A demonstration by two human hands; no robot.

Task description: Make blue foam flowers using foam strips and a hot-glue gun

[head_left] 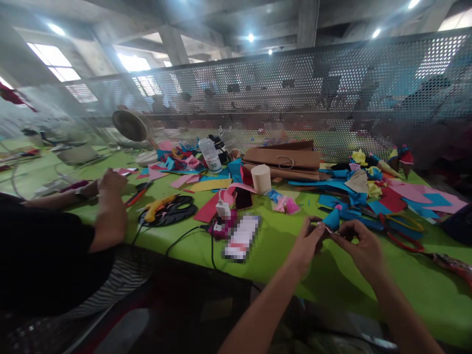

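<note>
Between my two hands is a small blue cone-shaped piece (pixel 332 220) with a pink ball at its tip and a pale edge along its base. My left hand (pixel 309 241) pinches that base from the left. On the other side, my right hand (pixel 359 242) has thumb and forefinger closed at the base too. Both hands are just above the green table (pixel 276 260). Red-handled scissors (pixel 400 241) lie to the right of my right hand. A small clear bag of pink beads (pixel 291 205) rests beyond my left hand.
At left, a co-worker's arm (pixel 110 211) rests on the table. A yellow glue gun (pixel 158 209) lies on a black tray (pixel 184 210). Nearby are a phone (pixel 241 238), a pink power strip (pixel 223 227) with cords, a cream cylinder (pixel 261 179) and coloured scraps (pixel 424 196).
</note>
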